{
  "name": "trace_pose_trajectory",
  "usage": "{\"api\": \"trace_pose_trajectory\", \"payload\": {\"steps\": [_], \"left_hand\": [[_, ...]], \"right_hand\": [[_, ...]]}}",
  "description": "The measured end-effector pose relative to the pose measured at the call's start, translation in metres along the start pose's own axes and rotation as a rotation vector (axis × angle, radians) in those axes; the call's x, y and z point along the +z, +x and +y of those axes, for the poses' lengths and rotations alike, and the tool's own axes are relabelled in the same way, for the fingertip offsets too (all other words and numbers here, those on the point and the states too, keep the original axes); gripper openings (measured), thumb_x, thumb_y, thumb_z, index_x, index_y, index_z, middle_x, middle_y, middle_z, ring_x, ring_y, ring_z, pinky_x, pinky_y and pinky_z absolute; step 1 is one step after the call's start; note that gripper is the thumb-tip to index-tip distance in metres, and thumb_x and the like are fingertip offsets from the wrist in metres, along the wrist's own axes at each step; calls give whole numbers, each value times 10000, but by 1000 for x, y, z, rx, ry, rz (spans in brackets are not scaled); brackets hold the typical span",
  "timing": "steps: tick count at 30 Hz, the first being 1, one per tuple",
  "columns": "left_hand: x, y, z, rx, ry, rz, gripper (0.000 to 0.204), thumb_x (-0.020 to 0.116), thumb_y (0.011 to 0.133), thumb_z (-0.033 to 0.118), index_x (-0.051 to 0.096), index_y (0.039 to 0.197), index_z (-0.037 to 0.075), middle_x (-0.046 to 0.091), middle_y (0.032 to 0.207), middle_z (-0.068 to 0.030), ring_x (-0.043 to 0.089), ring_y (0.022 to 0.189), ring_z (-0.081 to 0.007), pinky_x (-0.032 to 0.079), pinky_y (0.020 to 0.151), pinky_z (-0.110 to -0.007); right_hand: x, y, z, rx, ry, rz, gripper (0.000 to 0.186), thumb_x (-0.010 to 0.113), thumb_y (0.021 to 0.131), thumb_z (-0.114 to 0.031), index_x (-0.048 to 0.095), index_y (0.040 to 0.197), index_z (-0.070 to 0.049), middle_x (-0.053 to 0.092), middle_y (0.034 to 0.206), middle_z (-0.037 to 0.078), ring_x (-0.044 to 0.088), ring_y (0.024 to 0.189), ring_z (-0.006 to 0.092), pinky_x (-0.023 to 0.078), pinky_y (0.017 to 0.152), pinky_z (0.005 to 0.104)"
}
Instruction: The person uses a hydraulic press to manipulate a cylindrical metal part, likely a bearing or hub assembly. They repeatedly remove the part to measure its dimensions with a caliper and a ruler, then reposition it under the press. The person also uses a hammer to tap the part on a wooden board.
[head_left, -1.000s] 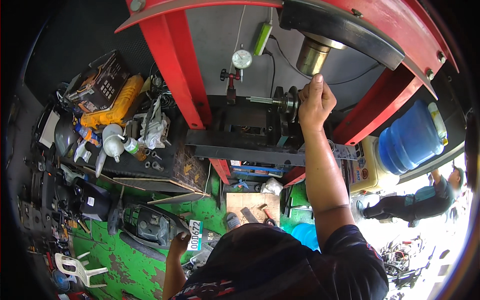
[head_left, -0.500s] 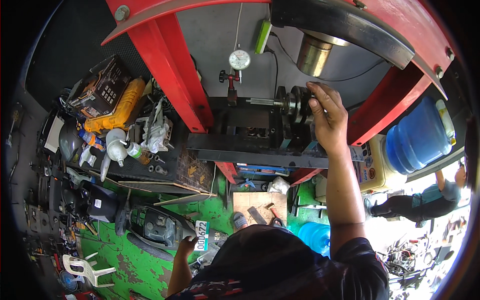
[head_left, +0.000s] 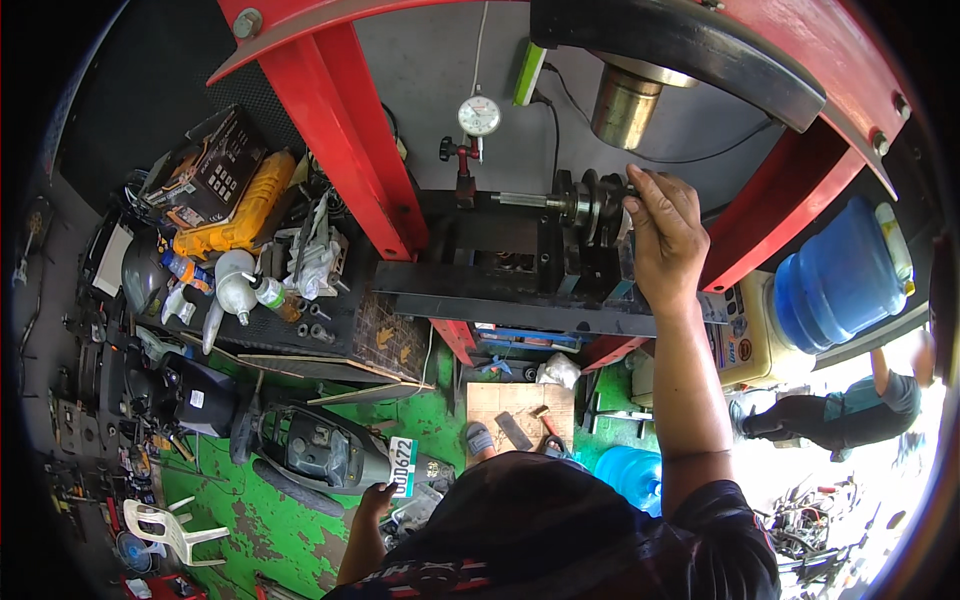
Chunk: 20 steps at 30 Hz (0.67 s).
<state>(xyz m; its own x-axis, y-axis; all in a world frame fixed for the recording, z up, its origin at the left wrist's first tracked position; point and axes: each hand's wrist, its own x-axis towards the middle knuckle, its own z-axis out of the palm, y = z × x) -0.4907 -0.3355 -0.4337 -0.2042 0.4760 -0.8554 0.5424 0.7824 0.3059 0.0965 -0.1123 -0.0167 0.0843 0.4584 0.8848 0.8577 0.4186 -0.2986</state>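
A metal crankshaft [head_left: 598,212] lies level across the black bed of a red press frame, its splined shaft pointing left. At its right end, my right hand [head_left: 672,235] is closed, with thumb and fingers pinched together on the shaft end, which they mostly cover. Just beyond the splined shaft's left tip stands a dial gauge [head_left: 478,116] on a small red and black stand. Low at my side hangs my left hand [head_left: 374,500], near a parked motorcycle's licence plate [head_left: 403,467]; its fingers are too small and dark to make out.
Red press posts [head_left: 345,140] flank the bed, and a brass-coloured ram [head_left: 626,108] hangs above. On the left, a bench [head_left: 345,330] carries bottles, a box and a yellow case [head_left: 240,215]. Blue water jugs [head_left: 835,270] and a person [head_left: 850,405] are on the right.
My right hand has shifted slightly right, from over the crankshaft's discs to its right end, and its fingers have drawn together. My left hand stays low at my side.
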Motion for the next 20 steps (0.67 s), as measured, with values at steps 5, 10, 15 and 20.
{"api": "trace_pose_trajectory", "payload": {"steps": [5,10,15,20], "left_hand": [[1,3,-17,-106,-28,-2,651,685,948,529,580,1402,74,691,1218,-129,734,946,-293,591,744,-439],[4,6,-26,-131,-68,-2,614,683,946,533,615,1338,65,700,1109,-132,731,901,-279,589,728,-422],[7,13,-34,-73,-80,7,608,695,938,532,623,1316,62,697,1058,-132,726,865,-271,582,699,-406],[8,23,-29,-79,-103,11,637,712,927,531,604,1350,68,700,1096,-136,728,889,-287,584,715,-420]], "right_hand": [[9,-4,10,97,-75,-93,313,716,915,-50,749,1223,-95,715,1080,86,630,1022,286,527,911,374],[3,-10,0,86,-17,-65,291,719,907,-34,753,1195,-70,725,1071,81,640,1025,282,526,917,370],[5,-10,-4,33,29,154,269,746,885,-27,757,1152,-51,741,1097,90,659,1043,273,527,934,369],[13,-16,7,198,-77,-23,251,758,900,-64,776,1149,-93,742,1168,108,620,1159,251,501,1004,372]]}}
